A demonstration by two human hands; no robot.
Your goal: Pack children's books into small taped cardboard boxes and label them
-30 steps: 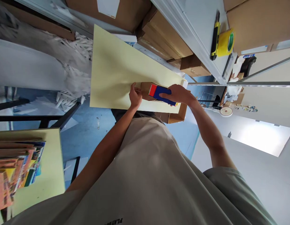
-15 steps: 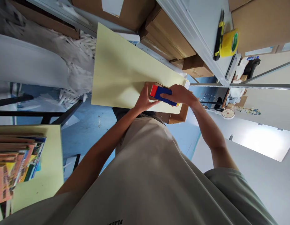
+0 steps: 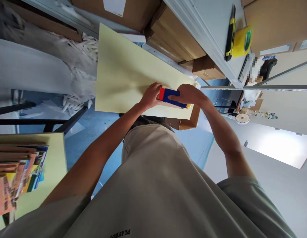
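A narrow blue box-like block with a red end (image 3: pixel 171 96) is held by my right hand (image 3: pixel 192 95), its thumb lying across the blue face. Under the block lies a small brown cardboard box (image 3: pixel 166 103), mostly covered by it. My left hand (image 3: pixel 151 96) is closed at the left end of this cardboard box, fingers curled at its far edge, beside the red end. Both hands are over a pale yellow tabletop (image 3: pixel 121 72). Something small and yellow shows at the block's right end; its kind I cannot make out.
An open cardboard box (image 3: pixel 190 120) stands below the table's near right edge. Cardboard boxes (image 3: pixel 177 33) fill the shelf behind. On the upper shelf lie a utility knife (image 3: pixel 230 38) and a yellow tape roll (image 3: pixel 242 40). Books (image 3: pixel 19 168) cover another table at lower left.
My left hand has drawn its thumb in and closed from a spread pose at the cardboard box's left end. The right hand keeps its hold on the block, almost unmoved.
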